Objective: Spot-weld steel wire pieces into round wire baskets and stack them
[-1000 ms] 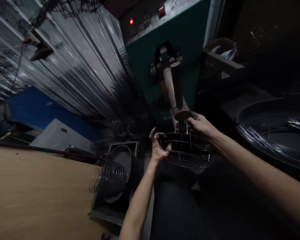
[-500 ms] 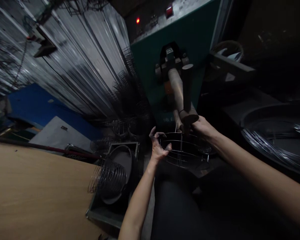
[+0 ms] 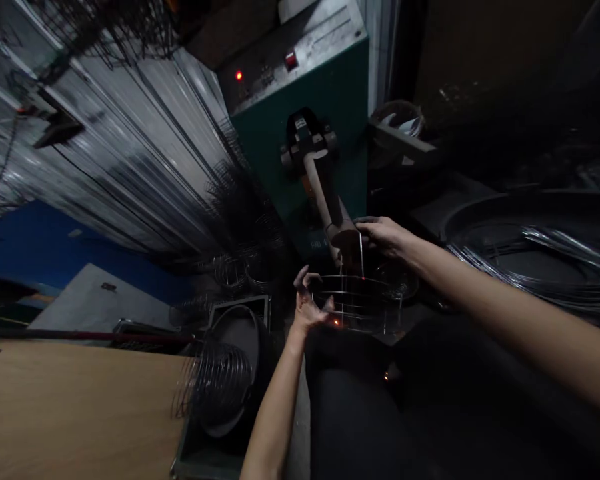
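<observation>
A round wire basket frame (image 3: 365, 313) of thin metal rings hangs below the arm of a green spot welding machine (image 3: 347, 87). My left hand (image 3: 309, 303) curls around the frame's left side, thumb toward me. My right hand (image 3: 384, 235) is beside the tip of the machine's arm (image 3: 343, 233), fingers pinched on a thin straight wire (image 3: 361, 257) that runs down to the frame's top ring. Small orange sparks glow near the left thumb and lower down. Darkness hides the lower contact of the machine.
Left, a crate (image 3: 265, 310) holds a black basin (image 3: 237, 320) with stacked wire rings (image 3: 215, 373), beside a wooden board (image 3: 80, 407). A large round tub (image 3: 460, 220) at right holds loose wires (image 3: 570, 250). More wire frames (image 3: 230, 270) stand by the corrugated wall.
The view has shifted right, so the machine appears farther left. The right hand now shows a wire upright at the arm's tip, and orange sparks have appeared around the frame.
</observation>
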### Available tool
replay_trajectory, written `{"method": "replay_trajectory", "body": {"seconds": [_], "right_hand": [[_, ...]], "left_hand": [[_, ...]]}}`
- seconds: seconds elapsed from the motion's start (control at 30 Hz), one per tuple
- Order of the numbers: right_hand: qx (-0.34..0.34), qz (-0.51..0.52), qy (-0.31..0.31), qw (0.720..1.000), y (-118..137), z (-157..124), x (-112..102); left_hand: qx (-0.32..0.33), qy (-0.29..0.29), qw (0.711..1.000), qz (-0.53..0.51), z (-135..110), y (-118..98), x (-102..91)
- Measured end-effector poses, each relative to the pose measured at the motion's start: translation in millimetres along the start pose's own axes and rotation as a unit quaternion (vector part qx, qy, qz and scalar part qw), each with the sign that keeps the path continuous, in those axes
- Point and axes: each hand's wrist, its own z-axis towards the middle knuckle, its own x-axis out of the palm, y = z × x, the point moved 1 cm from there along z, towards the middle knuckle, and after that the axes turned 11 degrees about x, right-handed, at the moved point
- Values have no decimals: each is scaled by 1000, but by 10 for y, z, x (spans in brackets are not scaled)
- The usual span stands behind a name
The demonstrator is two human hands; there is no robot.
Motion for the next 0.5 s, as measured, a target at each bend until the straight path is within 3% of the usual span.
{"method": "replay_trajectory", "body": {"seconds": [0.07, 0.13, 0.23, 0.3, 0.33, 0.4, 0.47, 0.5], "right_hand": [[-5, -75, -22, 997, 9, -120, -190], [-31, -208, -44, 977, -67, -354, -449], [-73, -435, -92, 893, -271, -864, -942], [-93, -528, -101, 838, -391, -1231, -1299], [-106, -545, -95, 826, -433, -1398, -1466], [-138, -538, -91, 827, -479, -1658, -1738], [-177, -513, -102, 834, -505, -1773, -1877], [-195, -504, -104, 835, -523, -1764, -1884]], "left_hand": [[26, 55, 998, 20, -198, -129, 66], [73, 152, 985, 41, -441, -361, 150], [185, 303, 935, 20, -728, -821, 212], [219, 304, 927, -33, -774, -1050, 175], [192, 263, 944, -54, -752, -1108, 141], [47, 139, 986, -80, -673, -1128, 71], [-121, 73, 981, -135, -624, -1135, 42], [-182, 87, 962, -186, -625, -1175, 49]]}}
